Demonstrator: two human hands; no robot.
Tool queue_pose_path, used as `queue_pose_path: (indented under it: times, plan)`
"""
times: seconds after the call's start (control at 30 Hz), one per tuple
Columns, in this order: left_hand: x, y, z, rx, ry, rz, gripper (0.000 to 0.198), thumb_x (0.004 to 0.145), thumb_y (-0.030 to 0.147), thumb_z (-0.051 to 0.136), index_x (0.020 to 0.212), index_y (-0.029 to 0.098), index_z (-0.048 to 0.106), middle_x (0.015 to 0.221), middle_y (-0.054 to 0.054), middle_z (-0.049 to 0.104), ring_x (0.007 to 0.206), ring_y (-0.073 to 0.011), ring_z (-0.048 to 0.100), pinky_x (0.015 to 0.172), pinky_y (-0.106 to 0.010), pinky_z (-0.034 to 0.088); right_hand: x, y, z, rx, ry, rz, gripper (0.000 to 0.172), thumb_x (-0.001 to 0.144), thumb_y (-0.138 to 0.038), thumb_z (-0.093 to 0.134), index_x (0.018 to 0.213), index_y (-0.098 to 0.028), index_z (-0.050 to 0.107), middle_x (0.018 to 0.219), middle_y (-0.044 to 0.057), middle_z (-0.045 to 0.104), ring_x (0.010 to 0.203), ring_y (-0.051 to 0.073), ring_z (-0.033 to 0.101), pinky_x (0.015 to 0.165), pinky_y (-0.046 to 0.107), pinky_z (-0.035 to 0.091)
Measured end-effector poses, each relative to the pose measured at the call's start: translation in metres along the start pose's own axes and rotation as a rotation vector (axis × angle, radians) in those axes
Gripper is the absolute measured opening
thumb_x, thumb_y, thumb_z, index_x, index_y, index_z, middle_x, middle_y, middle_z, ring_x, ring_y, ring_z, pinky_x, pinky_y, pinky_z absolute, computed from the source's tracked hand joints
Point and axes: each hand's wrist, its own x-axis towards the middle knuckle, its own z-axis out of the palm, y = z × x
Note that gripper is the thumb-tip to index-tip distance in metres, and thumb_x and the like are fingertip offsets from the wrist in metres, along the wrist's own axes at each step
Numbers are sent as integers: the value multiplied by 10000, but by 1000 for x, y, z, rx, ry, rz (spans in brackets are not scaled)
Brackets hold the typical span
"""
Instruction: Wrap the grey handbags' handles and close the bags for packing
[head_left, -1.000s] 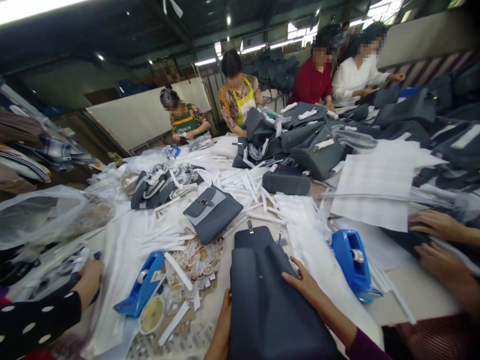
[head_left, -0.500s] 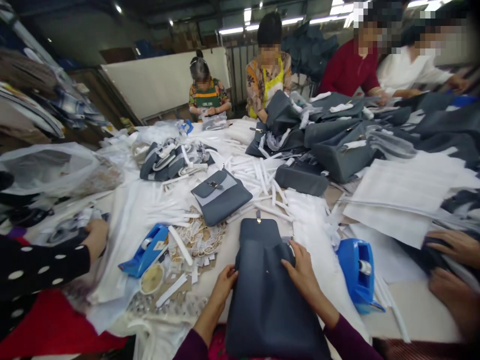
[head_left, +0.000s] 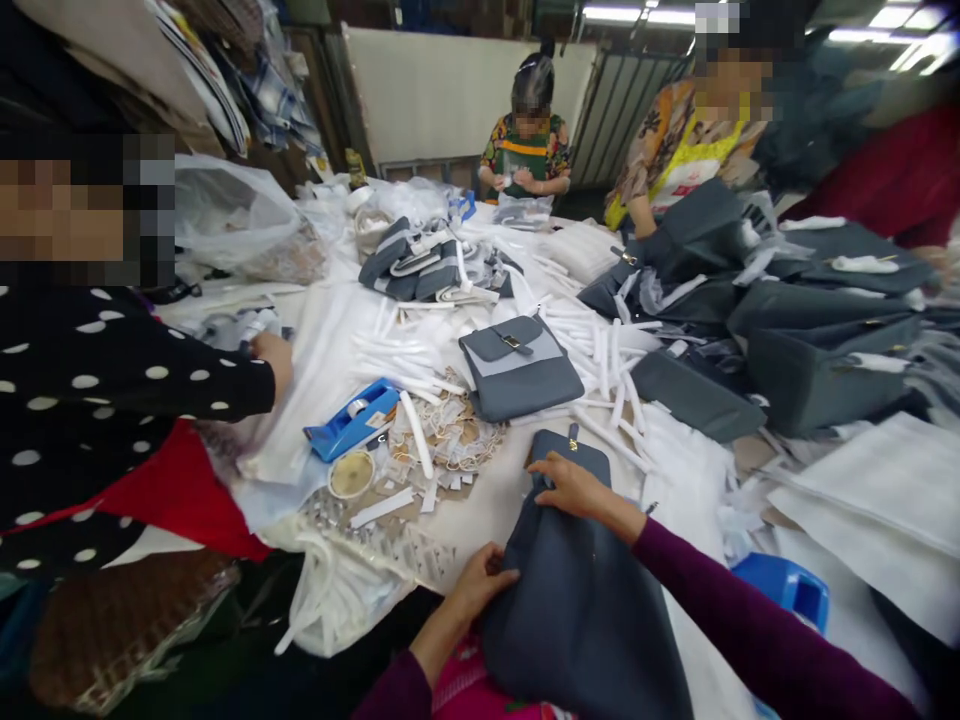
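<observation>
My left hand half-curled, right hand loosely bent, grips unclear | grey bag lying against both, clasp tab beyond | I should be pressing evenly

Beyond the left hand, leftward, are a blue tape dispenser and, farther off, a clear plastic bag and white panel.

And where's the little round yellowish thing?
The little round yellowish thing is left of centre in the head view, just below the left blue tape dispenser and beside the heap of stringed tags.
</observation>
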Motion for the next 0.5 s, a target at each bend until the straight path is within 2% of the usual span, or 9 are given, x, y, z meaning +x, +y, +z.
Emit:
queue_pose_path:
  times: [0.1, 0.23, 0.3, 0.4, 0.5]
  plan:
    - [-3, -6, -5, -10, -14, -2, 471, 551, 424, 826, 853, 161, 579, 799, -23, 636, 769, -176, 585, 727, -283, 422, 7, -5, -11, -133, -169, -25, 510, 670, -175, 668, 1175, -232, 620, 1165, 89, 571, 944, 236, 613, 806, 302, 456]
    - [-6, -9, -11, 18, -21, 1, 471, 581, 405, 807, 920, 157, 592, 856, -27, 632, 798, -169, 574, 723, -269, 416, 10, -16, -28, -301, -364, -56, 528, 680, -143, 622, 1199, -238, 607, 1189, 111, 580, 1050, 285, 588, 854, 345, 451]
    - [-7, -9, -12, 83, -27, -2, 497, 595, 406, 797, 973, 157, 594, 845, -22, 626, 776, -164, 567, 695, -263, 407, 13, -29, -30, -432, -428, -66, 547, 697, -121, 596, 1229, -246, 590, 1208, 127, 579, 1038, 305, 598, 841, 383, 461]
    - [-5, -10, -12, 160, -41, -25, 506, 606, 412, 780, 1001, 156, 594, 789, -9, 612, 717, -156, 551, 638, -258, 386, 19, -50, -20, -671, -407, -164, 450, 739, -113, 580, 1180, -190, 627, 1217, 174, 578, 1049, 341, 587, 854, 455, 451]
    - [-1, -12, -10, 107, -76, -27, 470, 585, 400, 780, 935, 146, 594, 783, -11, 608, 703, -153, 545, 632, -261, 387, 32, -62, 7, -760, -391, -329, 335, 735, -208, 686, 1055, -107, 681, 1164, 212, 610, 1124, 357, 534, 923, 457, 414]
